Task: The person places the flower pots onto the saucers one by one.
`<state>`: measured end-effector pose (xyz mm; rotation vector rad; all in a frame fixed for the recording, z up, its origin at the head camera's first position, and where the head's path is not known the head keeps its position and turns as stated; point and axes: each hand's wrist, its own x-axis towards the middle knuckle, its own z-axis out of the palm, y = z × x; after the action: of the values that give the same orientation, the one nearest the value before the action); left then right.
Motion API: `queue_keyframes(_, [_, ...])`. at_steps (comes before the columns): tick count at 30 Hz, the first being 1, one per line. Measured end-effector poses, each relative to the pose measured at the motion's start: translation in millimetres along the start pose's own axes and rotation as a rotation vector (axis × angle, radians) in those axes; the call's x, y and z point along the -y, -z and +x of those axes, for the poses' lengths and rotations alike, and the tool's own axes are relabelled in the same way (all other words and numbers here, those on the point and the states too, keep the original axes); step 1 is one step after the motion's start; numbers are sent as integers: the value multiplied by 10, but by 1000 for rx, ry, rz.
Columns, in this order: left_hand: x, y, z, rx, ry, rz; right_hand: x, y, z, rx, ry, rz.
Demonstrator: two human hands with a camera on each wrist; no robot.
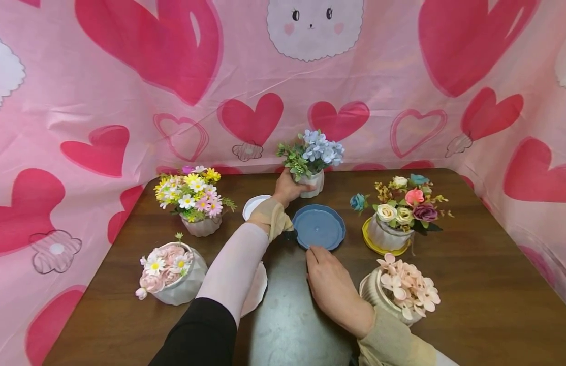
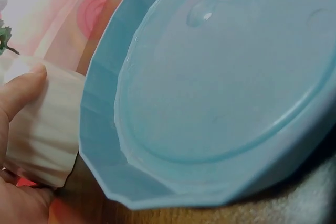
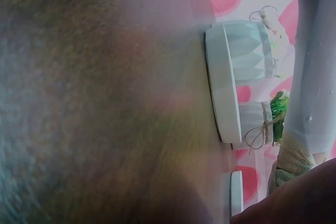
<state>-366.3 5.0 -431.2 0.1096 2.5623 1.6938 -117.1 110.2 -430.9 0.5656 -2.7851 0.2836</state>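
My left hand [image 1: 289, 189] grips the side of a white pot [image 1: 312, 184] at the back of the table. Blue blossoms [image 1: 321, 148] and green leaves rise from that pot. In the left wrist view, the thumb lies across the wall of the pot [image 2: 50, 124]. Just in front stands a blue scalloped saucer [image 1: 319, 227], which also fills much of the left wrist view. My right hand [image 1: 333, 287] lies low over the table, its fingers extended and fingertips right at the saucer's near rim. The thumb is hidden in the head view.
At left stand a daisy pot [image 1: 202, 226] and a pink rose pot [image 1: 182, 284]. My left arm partly covers a white saucer [image 1: 253, 204] and a pale pink saucer [image 1: 257, 290]. At right, a rose pot [image 1: 388, 236] sits on a yellow saucer [image 1: 369, 241], behind a peach-flowered pot [image 1: 379, 295].
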Motion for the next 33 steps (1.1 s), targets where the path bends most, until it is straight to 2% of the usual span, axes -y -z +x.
queue_keyframes(7, [-15, -2, -26, 2, 0, -33, -8, -5, -17, 3, -2, 5])
queue_keyframes(13, [13, 15, -23, -3, 14, -11, 2, -10, -21, 17, -7, 20])
queue_keyframes(33, [71, 16, -16, -64, -27, 68, -29, -10, -23, 25, 9, 32])
